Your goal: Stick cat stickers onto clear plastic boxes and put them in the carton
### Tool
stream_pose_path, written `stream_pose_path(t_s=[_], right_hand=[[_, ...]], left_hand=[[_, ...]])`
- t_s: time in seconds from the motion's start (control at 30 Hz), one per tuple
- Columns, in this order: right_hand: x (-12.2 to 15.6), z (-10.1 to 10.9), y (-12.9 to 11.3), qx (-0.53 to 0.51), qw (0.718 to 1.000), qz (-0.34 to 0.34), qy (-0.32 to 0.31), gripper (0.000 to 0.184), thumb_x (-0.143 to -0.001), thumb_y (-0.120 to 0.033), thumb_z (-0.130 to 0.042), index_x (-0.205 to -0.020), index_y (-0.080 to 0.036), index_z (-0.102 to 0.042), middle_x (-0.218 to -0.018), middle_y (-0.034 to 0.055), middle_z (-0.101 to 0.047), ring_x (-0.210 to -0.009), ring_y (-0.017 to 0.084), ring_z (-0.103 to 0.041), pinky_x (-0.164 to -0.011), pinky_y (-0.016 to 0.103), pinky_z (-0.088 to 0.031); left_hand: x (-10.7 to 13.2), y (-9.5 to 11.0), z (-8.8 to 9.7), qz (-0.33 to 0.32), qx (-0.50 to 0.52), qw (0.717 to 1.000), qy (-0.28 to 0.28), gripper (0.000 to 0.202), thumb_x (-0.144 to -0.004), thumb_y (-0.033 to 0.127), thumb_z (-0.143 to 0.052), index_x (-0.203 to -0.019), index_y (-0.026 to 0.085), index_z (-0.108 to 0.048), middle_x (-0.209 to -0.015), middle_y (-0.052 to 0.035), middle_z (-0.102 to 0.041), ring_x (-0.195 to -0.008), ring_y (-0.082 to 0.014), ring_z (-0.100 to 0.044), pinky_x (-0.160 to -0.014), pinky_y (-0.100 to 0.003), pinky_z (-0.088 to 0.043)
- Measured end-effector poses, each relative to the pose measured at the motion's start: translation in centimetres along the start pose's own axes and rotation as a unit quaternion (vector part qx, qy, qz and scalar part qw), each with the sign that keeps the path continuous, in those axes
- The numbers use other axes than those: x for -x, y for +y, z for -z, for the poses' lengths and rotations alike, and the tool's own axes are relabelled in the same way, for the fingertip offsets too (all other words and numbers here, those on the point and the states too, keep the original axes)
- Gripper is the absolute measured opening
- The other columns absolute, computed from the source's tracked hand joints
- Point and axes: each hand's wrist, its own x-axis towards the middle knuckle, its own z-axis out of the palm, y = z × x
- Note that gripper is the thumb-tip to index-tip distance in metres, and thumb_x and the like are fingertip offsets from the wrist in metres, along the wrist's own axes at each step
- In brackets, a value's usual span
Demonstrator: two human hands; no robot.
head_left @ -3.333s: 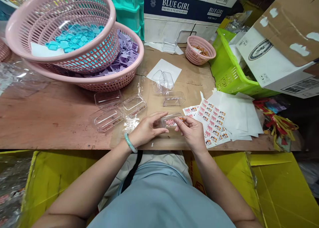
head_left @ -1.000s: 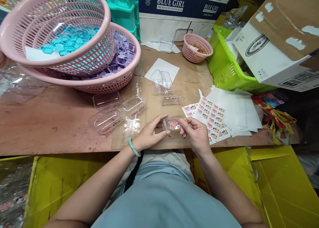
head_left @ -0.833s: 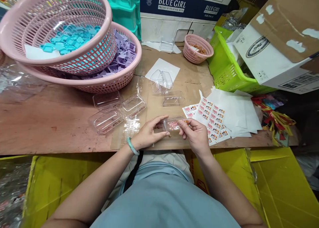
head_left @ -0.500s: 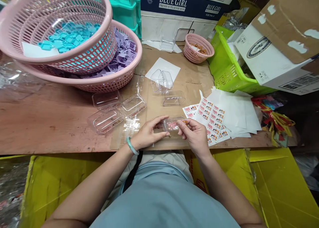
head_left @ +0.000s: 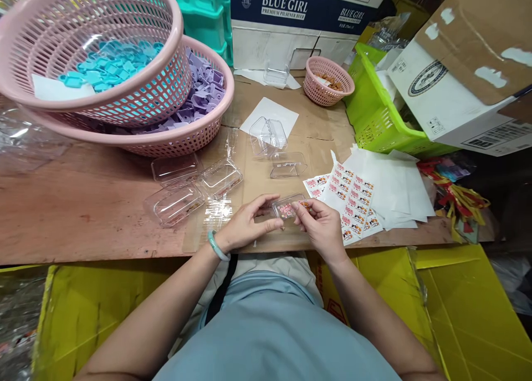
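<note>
**Head View: Two-Handed Hold, Status Record**

At far left, I recorded an upper pink basket [head_left: 179,42] of blue plastic pieces [head_left: 110,65], seated tilted in a lower pink basket [head_left: 228,95] of purple pieces [head_left: 203,87]. In front of these, three clear shells [head_left: 178,204] lay grouped on the wooden table [head_left: 83,214], partly over a cardboard sheet [head_left: 254,184].

Left hand [head_left: 247,224], pale green bracelet [head_left: 217,246] at the wrist: thumb and fingers bracketed the left end of a clear plastic case [head_left: 295,198], grasping it.

Case position: between both hands, near the table's front edge. A printed sticker [head_left: 285,211] with pink lettering lay against it. Beyond stood two clear boxes [head_left: 288,166], the farther overlapping a square of white paper [head_left: 286,109].

Right hand [head_left: 322,225]: thumb and forefinger pinched the sticker's right end. I could not tell whether the case rim was included in that pinch.

Just beside the right hand, I logged cat-print sticker sheets [head_left: 349,201], then blank white sheets [head_left: 403,187]. Behind them stood a green basket [head_left: 380,128] with a tilted carton [head_left: 436,95] against it.
</note>
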Motion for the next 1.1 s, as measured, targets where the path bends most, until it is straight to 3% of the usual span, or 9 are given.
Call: stream_pose_path(t_s=[0.17,0.33,0.43,0.53,0.63,0.77,0.87,0.97,1.1], right_hand=[[0.2,-0.3,0.4,0.140,0.986,0.092,0.026,0.022,-0.088,-0.038,-0.058,-0.077,-0.019,-0.065,-0.062,-0.0002,-0.062,-0.053,0.011,-0.052,-0.054,0.023,-0.042],[0.9,-1.0,1.3,0.249,0.941,0.214,0.081,0.013,-0.090,-0.028,-0.056,-0.087,-0.020,-0.066,-0.073,0.0032,-0.065,-0.060,0.014,-0.055,-0.067,0.027,-0.046],[0.7,-0.8,2.1,0.213,0.947,0.198,0.136,0.019,-0.089,-0.029,-0.058,-0.105,-0.020,-0.060,-0.079,0.0026,-0.058,-0.061,0.013,-0.052,-0.065,0.027,-0.048],[-0.1,0.0,2.9,0.109,0.966,0.122,0.198,0.051,-0.085,-0.033,-0.061,-0.130,-0.021,-0.039,-0.098,0.0048,-0.055,-0.065,0.011,-0.053,-0.059,0.024,-0.050],[-0.7,0.6,3.5,0.042,0.990,0.034,0.130,0.069,-0.079,-0.042,-0.067,-0.136,-0.024,-0.033,-0.106,0.0063,-0.059,-0.077,0.015,-0.061,-0.067,0.028,-0.055],[-0.1,-0.2,3.2,0.017,1.000,-0.019,0.010,0.059,-0.072,-0.051,-0.072,-0.121,-0.021,-0.057,-0.113,0.0079,-0.067,-0.104,0.024,-0.063,-0.093,0.039,-0.052],[0.7,-1.5,2.0,-0.049,0.999,0.009,-0.010,0.052,-0.080,-0.053,-0.064,-0.120,-0.019,-0.062,-0.121,0.0091,-0.066,-0.111,0.025,-0.062,-0.097,0.039,-0.050],[0.8,-3.9,0.5,-0.088,0.993,0.074,-0.040,0.044,-0.089,-0.048,-0.055,-0.124,-0.021,-0.061,-0.128,0.0070,-0.063,-0.119,0.024,-0.058,-0.103,0.037,-0.046],[-0.3,-8.9,-0.8,-0.156,0.970,0.148,-0.111,0.038,-0.097,-0.041,-0.041,-0.124,-0.021,-0.060,-0.120,0.0074,-0.068,-0.112,0.020,-0.063,-0.095,0.035,-0.052]], left_hand=[[-0.4,0.5,-1.5,0.044,-0.044,0.994,0.093,0.044,-0.079,0.048,-0.064,-0.109,0.016,-0.061,-0.104,-0.0075,-0.068,-0.096,-0.0199,-0.064,-0.088,-0.033,-0.052],[-0.2,-0.1,-2.1,0.027,-0.051,0.993,0.107,0.040,-0.080,0.045,-0.064,-0.108,0.016,-0.062,-0.105,-0.0074,-0.068,-0.095,-0.0186,-0.064,-0.087,-0.031,-0.051],[0.0,-0.2,-2.1,0.025,-0.048,0.992,0.115,0.040,-0.080,0.043,-0.065,-0.109,0.016,-0.061,-0.107,-0.0079,-0.068,-0.093,-0.0184,-0.064,-0.086,-0.030,-0.051],[0.0,-0.4,-2.2,0.020,-0.046,0.991,0.121,0.039,-0.079,0.041,-0.065,-0.109,0.016,-0.061,-0.107,-0.0084,-0.068,-0.093,-0.0187,-0.064,-0.086,-0.031,-0.051],[0.2,-0.7,-2.5,0.006,-0.037,0.992,0.123,0.039,-0.079,0.040,-0.066,-0.109,0.015,-0.061,-0.106,-0.0092,-0.068,-0.094,-0.0194,-0.064,-0.087,-0.032,-0.051],[1.4,-1.1,-2.8,-0.031,-0.020,0.991,0.132,0.041,-0.080,0.035,-0.066,-0.115,0.015,-0.059,-0.113,-0.0112,-0.066,-0.104,-0.0215,-0.063,-0.094,-0.035,-0.049],[3.4,-0.3,-2.4,-0.074,-0.031,0.983,0.166,0.041,-0.080,0.029,-0.067,-0.118,0.017,-0.058,-0.125,-0.0123,-0.062,-0.118,-0.0237,-0.058,-0.103,-0.038,-0.044],[6.1,1.7,-0.9,-0.123,-0.091,0.965,0.213,0.040,-0.081,0.025,-0.066,-0.119,0.020,-0.057,-0.132,-0.0116,-0.057,-0.125,-0.0246,-0.053,-0.109,-0.041,-0.041],[9.6,3.3,4.2,-0.176,-0.172,0.909,0.337,0.037,-0.082,0.022,-0.064,-0.119,0.020,-0.057,-0.132,-0.0104,-0.056,-0.125,-0.0255,-0.052,-0.110,-0.046,-0.040]])
